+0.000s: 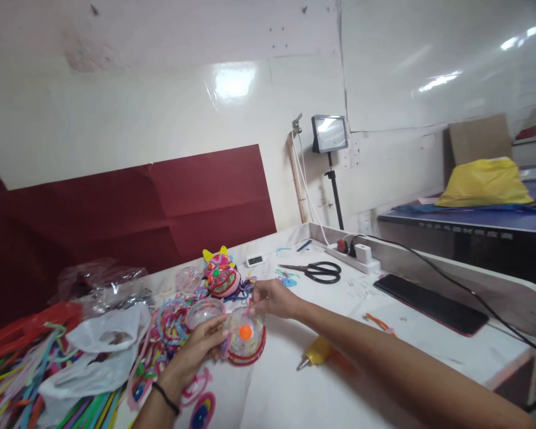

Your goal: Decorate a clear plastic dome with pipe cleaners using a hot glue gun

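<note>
Your right forearm runs in from the lower right corner across the white table, and your left wrist wears a thin black band. Your left hand is cupped, fingers curled round the left side of a clear plastic dome, which is round and glossy, with an orange dot at its centre and a red and pink ribbed trim along its lower edge. It is held just above the tabletop, between your two hands. Your right hand has its fingertips drawn close together, pinching the dome's upper rim; whatever else sits between them is too small to tell.

Just left of the dome lies a second clear bowl among curled pink and blue loops. Behind it stands a pink mask-like toy with yellow ears. Flat coloured strips fan out at far left under a crumpled white plastic bag. A soft yellow squeeze bottle with a pointed nozzle lies beside your right arm. Black-handled scissors lie open further back, and a flat black keyboard lies near the right edge.
</note>
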Action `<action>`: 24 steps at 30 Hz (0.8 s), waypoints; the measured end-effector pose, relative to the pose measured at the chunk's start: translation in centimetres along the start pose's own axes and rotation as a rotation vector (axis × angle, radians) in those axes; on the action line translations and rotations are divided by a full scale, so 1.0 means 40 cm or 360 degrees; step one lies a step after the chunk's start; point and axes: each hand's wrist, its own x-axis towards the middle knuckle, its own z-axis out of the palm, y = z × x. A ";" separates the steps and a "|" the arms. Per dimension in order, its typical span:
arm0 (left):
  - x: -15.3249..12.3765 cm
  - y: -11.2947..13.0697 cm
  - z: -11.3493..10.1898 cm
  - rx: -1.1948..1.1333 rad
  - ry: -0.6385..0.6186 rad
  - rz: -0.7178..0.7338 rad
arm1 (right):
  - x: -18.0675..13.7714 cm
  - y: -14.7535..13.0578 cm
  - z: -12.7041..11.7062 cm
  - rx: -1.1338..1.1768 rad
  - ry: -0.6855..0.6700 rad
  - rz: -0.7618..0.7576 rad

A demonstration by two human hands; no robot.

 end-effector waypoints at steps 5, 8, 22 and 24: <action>0.004 -0.003 -0.001 0.0006 -0.0004 -0.0003 | -0.018 -0.005 -0.002 0.0085 -0.0052 -0.0033; 0.005 -0.004 -0.003 0.0011 -0.0003 -0.0006 | -0.030 -0.010 -0.017 0.0184 -0.0148 0.0003; -0.003 0.003 0.010 0.0094 -0.0080 0.0041 | -0.017 -0.045 -0.025 0.0247 0.0047 0.0240; -0.005 0.005 0.014 0.0105 -0.0076 0.0054 | -0.012 -0.058 -0.027 0.0181 0.0084 0.0217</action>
